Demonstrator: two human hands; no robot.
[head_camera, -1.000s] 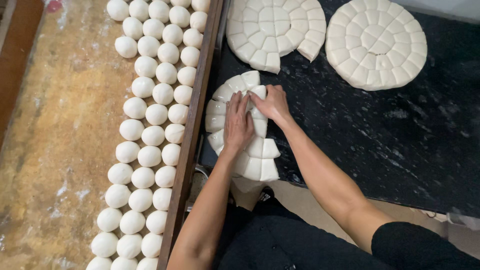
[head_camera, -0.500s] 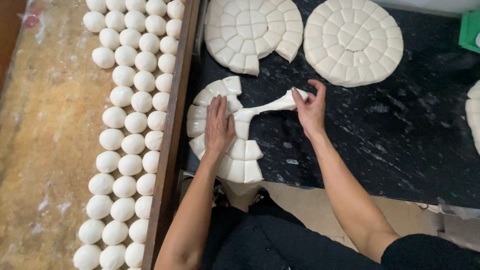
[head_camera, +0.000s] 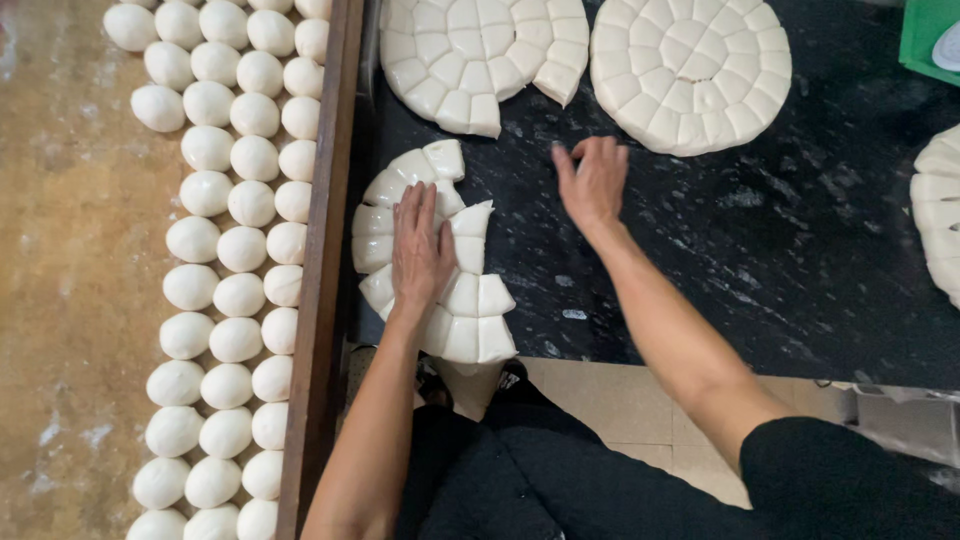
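Note:
My left hand lies flat, palm down, on a partly used cut dough disc at the near edge of the black counter. My right hand is cupped palm down on the bare counter to the right of that disc, fingers curled under. The dough piece it pulled off is hidden beneath the palm. Two more scored dough discs lie farther back: one with a wedge gone and a whole one.
Several rows of round white dough balls fill a floured wooden board to the left, behind a dark wooden rail. Another dough disc pokes in at the right edge. A green tray corner sits top right.
My right hand tore a stretched piece from the near disc and carried it right and farther back onto the bare counter. My left hand stayed pressed on the disc.

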